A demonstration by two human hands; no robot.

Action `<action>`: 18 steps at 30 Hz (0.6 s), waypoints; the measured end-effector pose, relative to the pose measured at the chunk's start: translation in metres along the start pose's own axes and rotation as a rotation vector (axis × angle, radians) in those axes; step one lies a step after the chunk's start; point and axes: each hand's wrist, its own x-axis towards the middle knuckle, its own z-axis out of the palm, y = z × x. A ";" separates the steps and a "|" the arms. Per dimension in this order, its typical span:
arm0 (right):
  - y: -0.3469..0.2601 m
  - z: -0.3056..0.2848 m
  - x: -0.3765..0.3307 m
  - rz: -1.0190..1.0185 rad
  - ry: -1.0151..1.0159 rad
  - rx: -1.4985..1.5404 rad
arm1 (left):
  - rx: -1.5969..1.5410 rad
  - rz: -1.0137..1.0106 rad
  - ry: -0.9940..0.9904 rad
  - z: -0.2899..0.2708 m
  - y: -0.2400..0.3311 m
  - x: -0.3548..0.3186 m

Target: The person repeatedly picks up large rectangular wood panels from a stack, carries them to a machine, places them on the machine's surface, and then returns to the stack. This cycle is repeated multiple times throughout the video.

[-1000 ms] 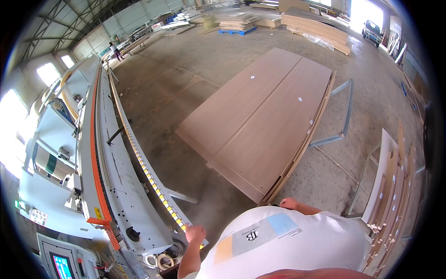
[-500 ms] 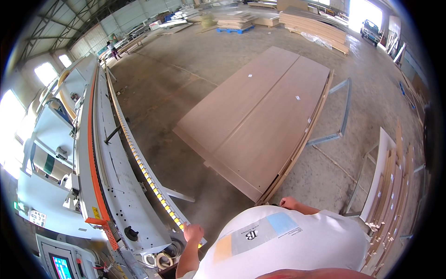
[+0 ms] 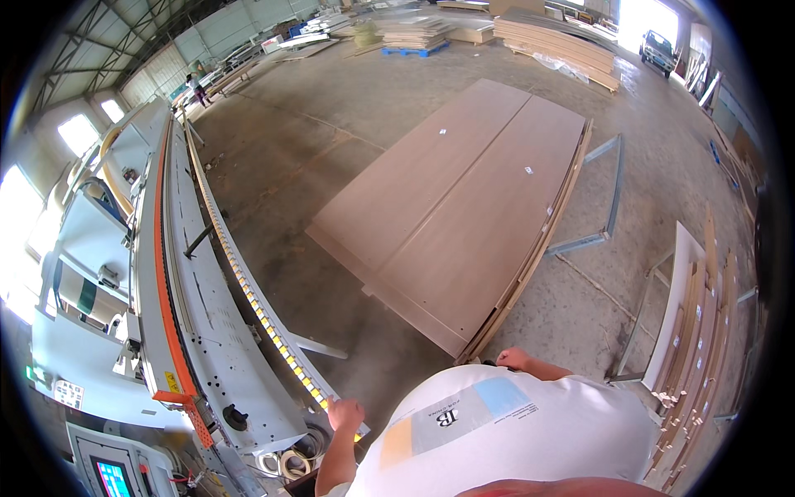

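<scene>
My left hand (image 3: 346, 413) rests on the near end of a long roller rail (image 3: 290, 358) with yellow and white rollers, its fingers curled over the edge. The rail runs alongside a long grey edge-banding type machine (image 3: 217, 348) with an orange strip. My right hand (image 3: 515, 359) is closed in front of my white shirt (image 3: 571, 431), close to the near corner of a stack of brown panels (image 3: 451, 232). Whatever its fingers may hold is hidden. A small dark thing beside it is too unclear to name.
A control screen (image 3: 113, 479) glows at the lower left, near some rolls of banding (image 3: 291, 464). Narrow boards (image 3: 691, 348) lean on a rack at the right. A metal frame (image 3: 614, 190) stands beside the panels. Farther off are board stacks (image 3: 555, 51), a person (image 3: 197, 88) and a vehicle (image 3: 658, 53).
The view has shifted very slightly. Both hands keep their places, the left on the rail and the right near the panel corner.
</scene>
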 end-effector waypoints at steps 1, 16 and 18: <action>0.002 0.000 0.001 0.005 -0.003 -0.024 | -0.005 0.002 -0.001 -0.001 0.001 0.001; -0.008 0.000 0.005 0.071 -0.058 0.025 | -0.035 -0.001 0.011 -0.004 0.002 -0.001; -0.008 -0.001 0.006 0.047 -0.044 0.000 | -0.042 -0.002 0.009 -0.004 0.002 0.000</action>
